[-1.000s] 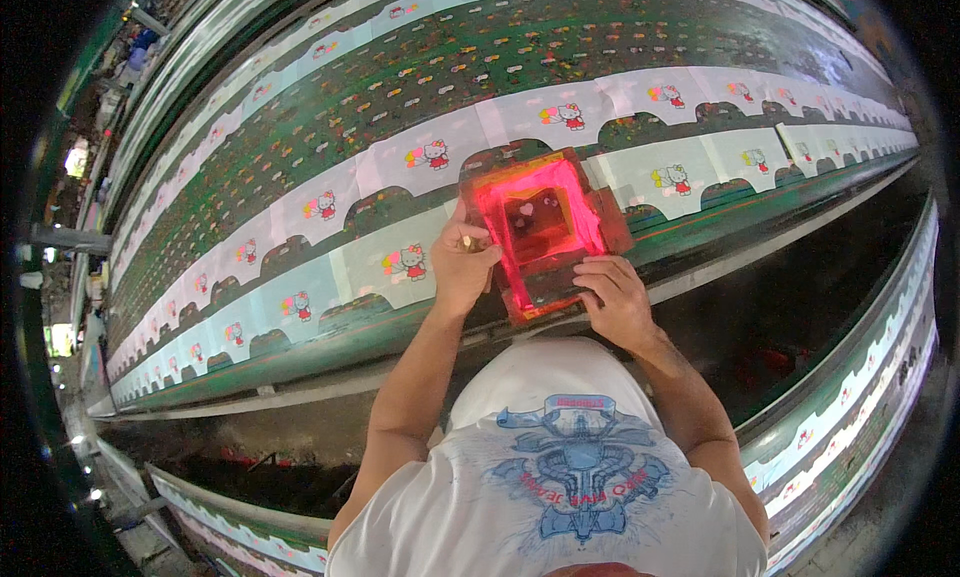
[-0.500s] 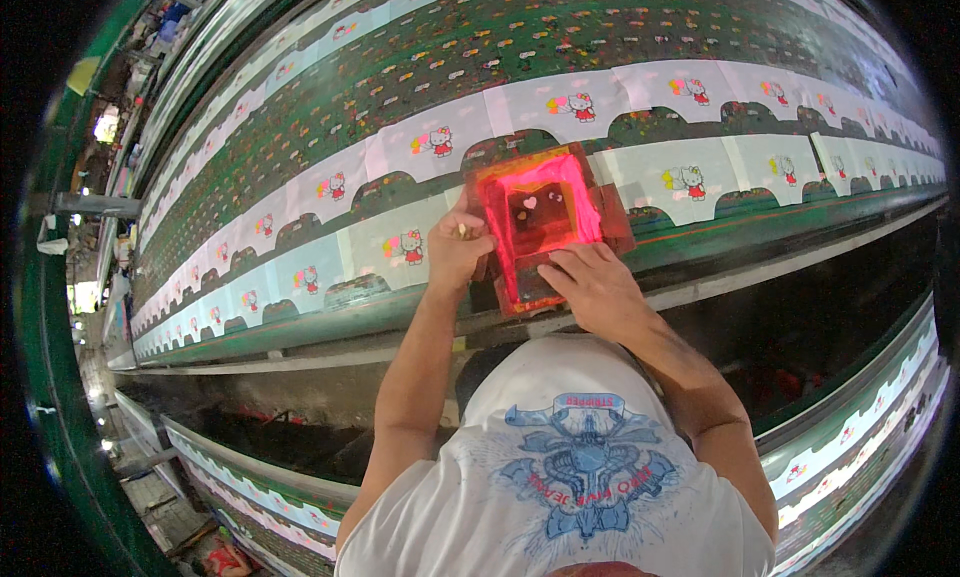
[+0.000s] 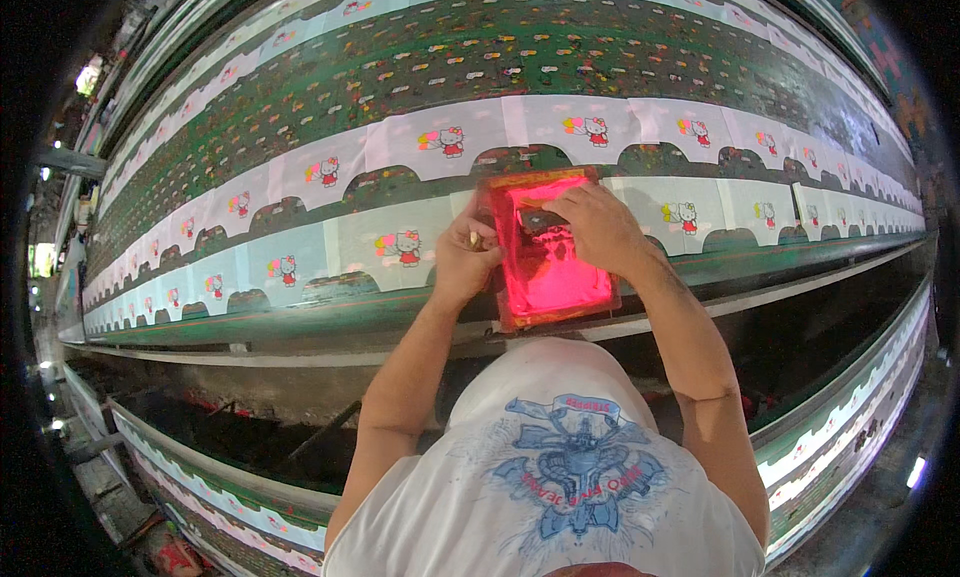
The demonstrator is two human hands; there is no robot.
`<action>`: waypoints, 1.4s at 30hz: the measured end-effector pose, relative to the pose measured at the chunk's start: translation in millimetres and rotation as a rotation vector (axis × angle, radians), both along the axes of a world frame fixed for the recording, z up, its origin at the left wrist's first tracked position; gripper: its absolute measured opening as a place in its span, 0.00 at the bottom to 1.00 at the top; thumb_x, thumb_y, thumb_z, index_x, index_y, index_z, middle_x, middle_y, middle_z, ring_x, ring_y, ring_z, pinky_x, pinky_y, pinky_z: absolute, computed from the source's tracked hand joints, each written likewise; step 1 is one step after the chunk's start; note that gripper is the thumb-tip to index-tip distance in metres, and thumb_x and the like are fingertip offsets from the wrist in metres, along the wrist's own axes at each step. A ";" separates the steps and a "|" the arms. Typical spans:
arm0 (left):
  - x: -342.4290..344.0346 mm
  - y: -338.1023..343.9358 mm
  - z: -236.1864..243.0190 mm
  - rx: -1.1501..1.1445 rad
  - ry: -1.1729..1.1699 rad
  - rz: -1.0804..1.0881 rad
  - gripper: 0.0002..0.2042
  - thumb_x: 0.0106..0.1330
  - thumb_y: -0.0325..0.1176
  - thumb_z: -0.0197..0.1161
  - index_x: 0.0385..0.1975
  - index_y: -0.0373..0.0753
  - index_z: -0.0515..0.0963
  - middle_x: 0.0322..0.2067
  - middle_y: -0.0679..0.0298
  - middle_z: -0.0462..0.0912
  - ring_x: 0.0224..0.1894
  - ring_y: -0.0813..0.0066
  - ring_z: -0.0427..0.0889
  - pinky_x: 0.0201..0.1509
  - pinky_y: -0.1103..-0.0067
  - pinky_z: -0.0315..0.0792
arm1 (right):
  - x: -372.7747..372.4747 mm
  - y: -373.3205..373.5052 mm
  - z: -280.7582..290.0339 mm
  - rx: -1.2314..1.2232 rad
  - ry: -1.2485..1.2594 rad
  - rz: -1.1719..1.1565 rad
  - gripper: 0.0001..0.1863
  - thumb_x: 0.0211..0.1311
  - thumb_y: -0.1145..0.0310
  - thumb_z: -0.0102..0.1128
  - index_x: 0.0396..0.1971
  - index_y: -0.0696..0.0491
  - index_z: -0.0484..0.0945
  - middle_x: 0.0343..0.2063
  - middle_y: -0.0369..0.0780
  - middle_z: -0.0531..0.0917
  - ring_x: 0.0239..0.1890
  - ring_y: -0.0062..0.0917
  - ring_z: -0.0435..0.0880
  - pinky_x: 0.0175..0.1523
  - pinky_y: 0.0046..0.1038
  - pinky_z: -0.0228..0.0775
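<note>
My left hand [image 3: 465,262], with a gold-coloured ring, grips the left edge of an orange-edged printing screen [image 3: 503,277], which rests over the nearer row of pale cloth pieces [image 3: 630,202]. Bright pink ink [image 3: 560,282] covers most of the mesh. My right hand [image 3: 600,227] is closed on a small dark squeegee [image 3: 540,220] at the upper part of the screen, partly hiding it. The pieces beside the screen carry small printed cartoon cats with balloons [image 3: 403,247].
The long green printing table [image 3: 280,322] bears more rows of printed pieces and many specks of dried ink. A pale rail [image 3: 230,351] runs along its near edge. Behind my body, another table [image 3: 825,457] with printed pieces stands beyond a dark aisle.
My right hand has moved from the screen's lower edge up to its upper part. Pink ink now spreads over the middle window, which was dark before.
</note>
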State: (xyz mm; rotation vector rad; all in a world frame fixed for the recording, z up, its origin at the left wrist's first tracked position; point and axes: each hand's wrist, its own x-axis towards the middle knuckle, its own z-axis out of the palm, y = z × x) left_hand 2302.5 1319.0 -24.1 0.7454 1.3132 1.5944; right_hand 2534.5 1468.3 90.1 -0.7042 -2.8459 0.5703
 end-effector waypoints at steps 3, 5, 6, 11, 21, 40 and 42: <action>5.3 0.2 13.1 0.019 0.025 0.002 0.15 0.58 0.07 0.74 0.36 0.37 0.82 0.80 0.50 0.76 0.38 0.89 0.83 0.44 0.83 0.78 | -1.4 -2.0 -4.9 0.009 0.007 -0.027 0.31 0.62 0.86 0.63 0.67 0.53 0.85 0.59 0.44 0.88 0.66 0.44 0.83 0.74 0.47 0.76; 8.3 -1.0 22.9 0.018 0.039 0.012 0.15 0.58 0.08 0.73 0.36 0.38 0.81 0.82 0.48 0.73 0.38 0.90 0.82 0.43 0.83 0.77 | -0.2 -11.0 -7.1 0.020 -0.031 -0.057 0.33 0.61 0.87 0.63 0.68 0.53 0.84 0.61 0.43 0.87 0.66 0.44 0.83 0.74 0.48 0.76; 7.1 -1.1 21.0 0.019 0.052 0.007 0.15 0.58 0.08 0.73 0.36 0.38 0.81 0.83 0.47 0.71 0.38 0.90 0.82 0.43 0.83 0.77 | -0.6 -10.9 -9.4 0.036 -0.021 -0.051 0.33 0.61 0.86 0.64 0.68 0.53 0.84 0.61 0.44 0.87 0.66 0.45 0.83 0.75 0.48 0.75; 7.8 -0.6 25.8 0.056 0.081 0.006 0.15 0.58 0.10 0.74 0.37 0.38 0.80 0.86 0.42 0.65 0.40 0.89 0.83 0.45 0.82 0.78 | -2.7 -10.9 -12.6 0.043 -0.006 -0.060 0.32 0.61 0.81 0.67 0.69 0.52 0.83 0.61 0.43 0.86 0.66 0.44 0.82 0.76 0.49 0.72; 2.5 -4.5 -9.6 0.066 0.294 0.007 0.14 0.62 0.13 0.75 0.41 0.37 0.79 0.86 0.41 0.65 0.46 0.85 0.86 0.48 0.81 0.80 | 26.3 -83.3 -17.3 0.199 -0.102 0.005 0.30 0.63 0.74 0.69 0.68 0.53 0.84 0.64 0.44 0.83 0.66 0.43 0.81 0.72 0.49 0.73; 67.3 28.1 27.7 0.182 0.102 0.001 0.15 0.58 0.07 0.74 0.37 0.37 0.83 0.86 0.43 0.65 0.51 0.78 0.91 0.47 0.77 0.84 | 127.6 -84.6 -31.5 0.041 0.417 -0.170 0.22 0.54 0.73 0.81 0.51 0.51 0.88 0.54 0.39 0.88 0.59 0.40 0.87 0.65 0.47 0.82; 93.3 42.6 22.4 0.159 0.125 -0.003 0.15 0.58 0.08 0.75 0.38 0.36 0.83 0.87 0.41 0.63 0.60 0.72 0.88 0.52 0.77 0.84 | 156.2 -71.4 -31.9 0.059 0.448 -0.194 0.22 0.54 0.75 0.80 0.51 0.52 0.88 0.55 0.40 0.89 0.60 0.41 0.88 0.66 0.48 0.82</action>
